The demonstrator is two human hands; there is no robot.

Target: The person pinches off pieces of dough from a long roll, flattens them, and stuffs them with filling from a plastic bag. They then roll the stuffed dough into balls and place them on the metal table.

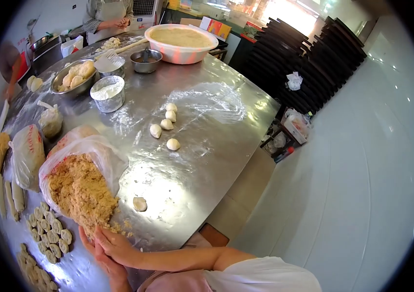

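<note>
At the lower edge of a crumbly yellow-brown filling (80,187), my right hand (115,247) and my left hand (105,263) are pressed together. The fingers of both are closed; whatever may be between the palms is hidden. The filling spills out of an open clear plastic bag (104,148) onto the metal table. One flattened dough piece (140,204) lies to the right of the filling. Farther off are several round dough balls (170,116) in a loose row. Coiled dough pieces (49,230) sit in a cluster left of my hands.
A flour tub (107,97), a metal bowl of dough (57,86), a small metal bowl (146,62) and a large white basin (180,57) stand farther back on the steel table (207,155). Stacked black trays (285,63) are beyond its right edge. Two other people are across the table.
</note>
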